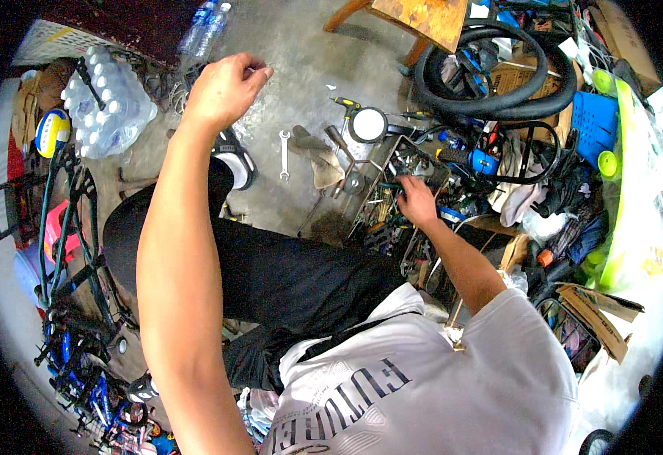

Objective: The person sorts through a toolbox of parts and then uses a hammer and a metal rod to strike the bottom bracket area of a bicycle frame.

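My left hand (224, 89) is raised over the concrete floor with its fingers curled shut; I cannot see anything in it. My right hand (416, 201) reaches down into an open tool tray (392, 171) full of small metal tools, with its fingers among them; whether it grips one is hidden. A silver wrench (284, 154) lies on the floor between the two hands, next to a dirty rag (324, 163).
A black bicycle tyre (498, 72) leans at the back right by a blue crate (595, 121). A pack of water bottles (108, 102) and a ball (51, 130) sit at the left. A bicycle frame (70, 227) lies at the left. A wooden stool (419, 19) stands at the back.
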